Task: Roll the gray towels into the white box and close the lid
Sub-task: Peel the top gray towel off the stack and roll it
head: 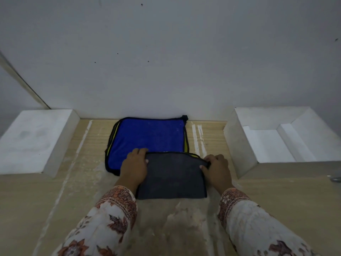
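Dim, even, bluish light is seen throughout; shadows are soft and faint. Straight edges are bowed by wide-angle distortion, and fine detail is softened by slight blur.

Single head-worn view, looking forward and down, close over the table [184, 228], facing the wall [166, 52]

Bare bench [184, 228] lies open below the hands [133, 166], while a white lid [35, 139] blocks the far left, the open white box [276, 141] the right, and the wall [166, 61] rises just beyond.
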